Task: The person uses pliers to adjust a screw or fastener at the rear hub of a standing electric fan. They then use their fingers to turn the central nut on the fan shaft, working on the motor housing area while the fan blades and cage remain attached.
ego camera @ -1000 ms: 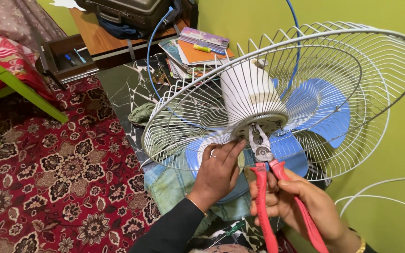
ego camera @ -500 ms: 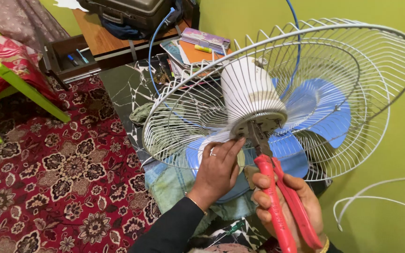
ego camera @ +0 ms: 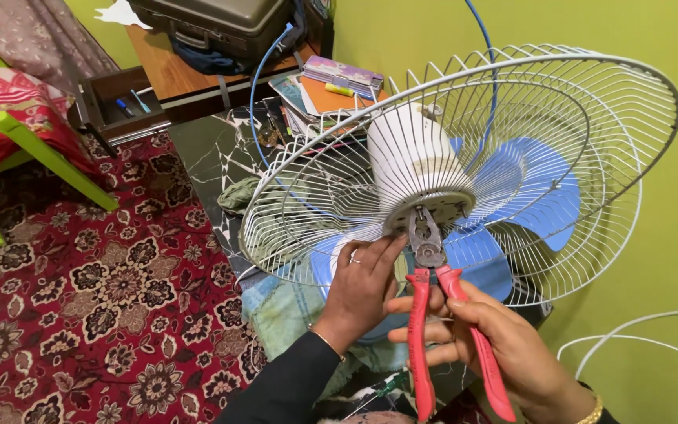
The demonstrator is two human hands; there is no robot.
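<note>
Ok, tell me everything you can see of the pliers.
The pliers have grey metal jaws and long red handles that look plastic-coated. They point up, the jaw tips set against the back rim of the white fan motor, inside the wire guard. The right hand grips both handles, which are spread a little. The left hand rests on the guard just beside the head.

This looks like a room in a home, not a shop or a workshop. A soft red carpet [ego camera: 80, 314] with flowers on it covers part of the floor. A green plastic chair [ego camera: 9, 149] stands on it with a red cloth on top. By the green wall [ego camera: 668, 259] is a low wooden table [ego camera: 174, 74] with a suitcase [ego camera: 213, 23] on it, and books [ego camera: 331, 90] are piled just beside it.
</note>
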